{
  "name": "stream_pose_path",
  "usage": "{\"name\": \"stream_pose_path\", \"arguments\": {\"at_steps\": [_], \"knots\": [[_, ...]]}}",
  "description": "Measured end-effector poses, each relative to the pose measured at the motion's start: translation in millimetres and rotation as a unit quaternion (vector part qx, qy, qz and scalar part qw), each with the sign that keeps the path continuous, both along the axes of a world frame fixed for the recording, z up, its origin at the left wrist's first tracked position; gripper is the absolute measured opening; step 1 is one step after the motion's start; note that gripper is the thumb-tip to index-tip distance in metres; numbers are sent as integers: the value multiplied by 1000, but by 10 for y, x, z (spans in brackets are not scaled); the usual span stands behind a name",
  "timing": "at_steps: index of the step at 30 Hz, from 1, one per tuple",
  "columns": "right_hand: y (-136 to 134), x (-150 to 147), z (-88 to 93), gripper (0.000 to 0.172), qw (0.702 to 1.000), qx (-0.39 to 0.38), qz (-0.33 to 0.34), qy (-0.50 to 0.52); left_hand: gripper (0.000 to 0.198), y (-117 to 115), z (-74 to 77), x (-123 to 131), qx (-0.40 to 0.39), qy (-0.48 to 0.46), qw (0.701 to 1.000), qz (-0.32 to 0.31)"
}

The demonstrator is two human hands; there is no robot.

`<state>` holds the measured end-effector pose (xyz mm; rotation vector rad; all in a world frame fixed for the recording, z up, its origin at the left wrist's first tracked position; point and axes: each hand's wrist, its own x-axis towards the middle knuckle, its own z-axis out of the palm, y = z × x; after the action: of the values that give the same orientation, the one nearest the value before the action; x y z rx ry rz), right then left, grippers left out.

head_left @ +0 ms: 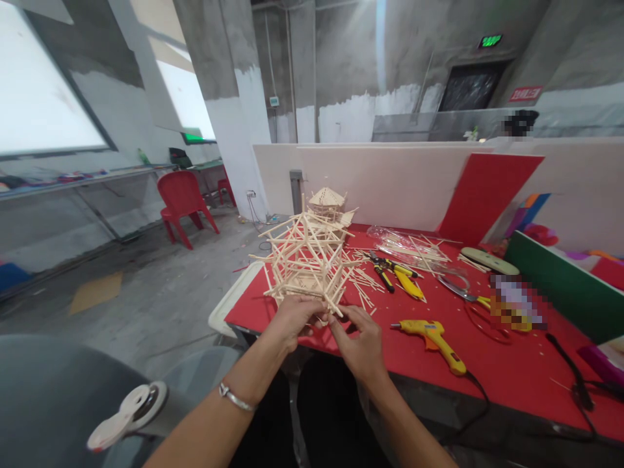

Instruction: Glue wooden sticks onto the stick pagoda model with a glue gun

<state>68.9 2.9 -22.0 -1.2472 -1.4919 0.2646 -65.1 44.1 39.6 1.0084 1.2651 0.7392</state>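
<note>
A pavilion-like model of thin wooden sticks (307, 260) stands at the near left of the red tabletop (375, 364). My left hand (298, 316) is closed at its lower front edge, fingers curled around the sticks there. From the other side my right hand (361, 338) pinches the same lower corner, its thumb close to the left fingertips. Whether a small loose piece lies between the fingertips is hidden. Behind it stands a second stick model with a conical roof (327, 198), partly covered by the first. Loose sticks (363, 283) lie to its right.
Right of my hands lies a yellow glue gun (433, 338), its cord running off the front edge. Farther back are pliers (383, 270), a yellow-handled tool (409, 285), scissors (458, 289) and bagged sticks (409, 247). A green board (556, 286) stands at right.
</note>
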Motion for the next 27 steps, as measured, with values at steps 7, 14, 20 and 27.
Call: {"name": "stream_pose_path", "arguments": {"at_steps": [7, 14, 20, 27], "knots": [[5, -25, -10, 15, 1000, -25, -7, 17, 21, -15, 36, 10, 4, 3, 1000, -4], [17, -38, 9, 16, 999, -28, -10, 23, 19, 13, -15, -4, 4, 10, 1000, -2], [28, -50, 11, 18, 999, -25, -21, 17, 19, 11, -20, -3, 9, 1, 1000, 0], [31, -60, 23, 18, 999, -22, -26, 15, 19, -7, 21, 1, 8, 3, 1000, 2]]}}
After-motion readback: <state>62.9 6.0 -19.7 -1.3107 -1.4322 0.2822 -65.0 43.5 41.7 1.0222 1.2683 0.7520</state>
